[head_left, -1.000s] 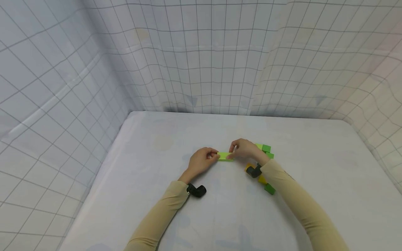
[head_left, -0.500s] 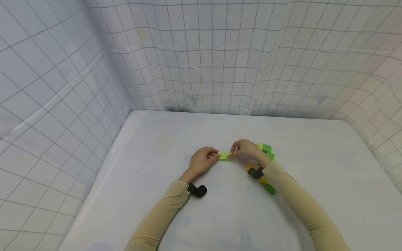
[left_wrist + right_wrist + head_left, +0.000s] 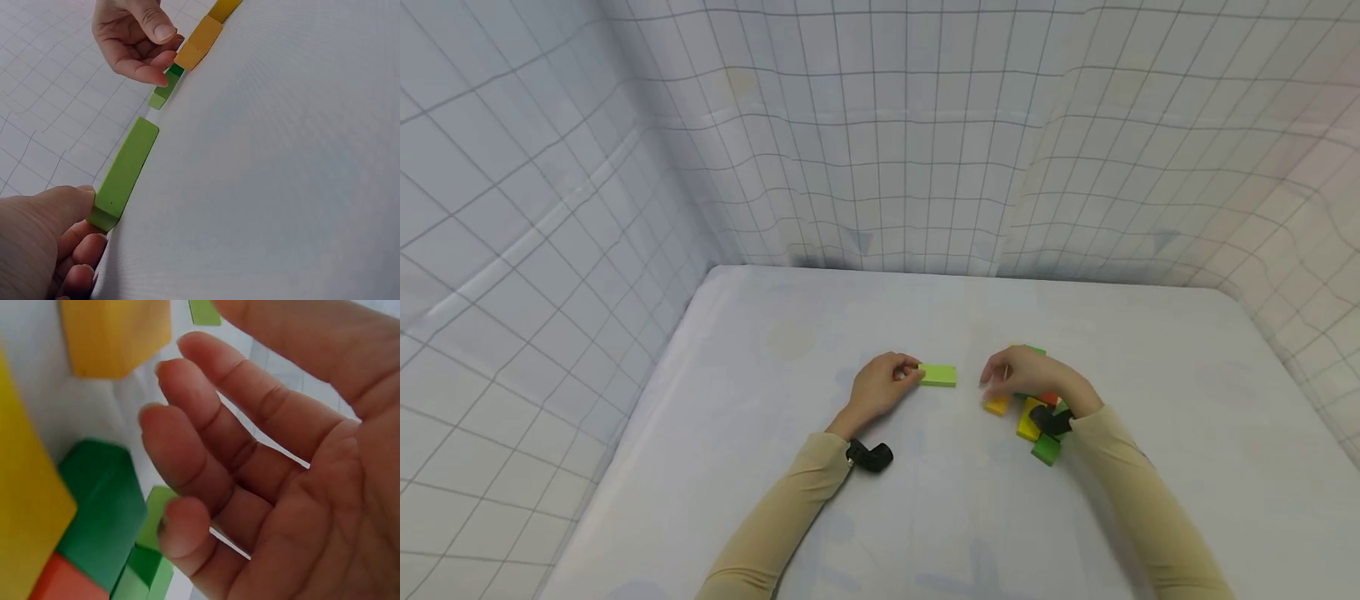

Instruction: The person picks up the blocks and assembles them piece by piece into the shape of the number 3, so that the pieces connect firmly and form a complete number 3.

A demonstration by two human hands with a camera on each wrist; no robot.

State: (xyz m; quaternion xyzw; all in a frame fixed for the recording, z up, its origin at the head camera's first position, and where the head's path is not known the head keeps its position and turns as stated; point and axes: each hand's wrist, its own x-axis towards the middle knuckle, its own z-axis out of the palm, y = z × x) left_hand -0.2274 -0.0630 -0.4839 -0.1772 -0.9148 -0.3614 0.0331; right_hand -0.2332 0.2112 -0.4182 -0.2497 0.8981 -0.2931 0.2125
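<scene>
A light green rectangular block lies on the white table. My left hand pinches its left end; in the left wrist view the thumb presses near the block's end, with the other fingers curled beside it. To the right, my right hand hovers over a group of coloured blocks, its fingers loosely bent and holding nothing. Close under its fingertips is an orange-yellow block. The right wrist view also shows a dark green block and a red block beside the fingers. The hand hides part of the group in the head view.
Nearer the right cuff lie a yellow block and a green block. A white cloth covers the table. Grid-patterned curtains stand behind it and along both sides.
My right hand has let go of the light green block's right end and moved right, over the coloured blocks. The left hand and the light green block have stayed in place.
</scene>
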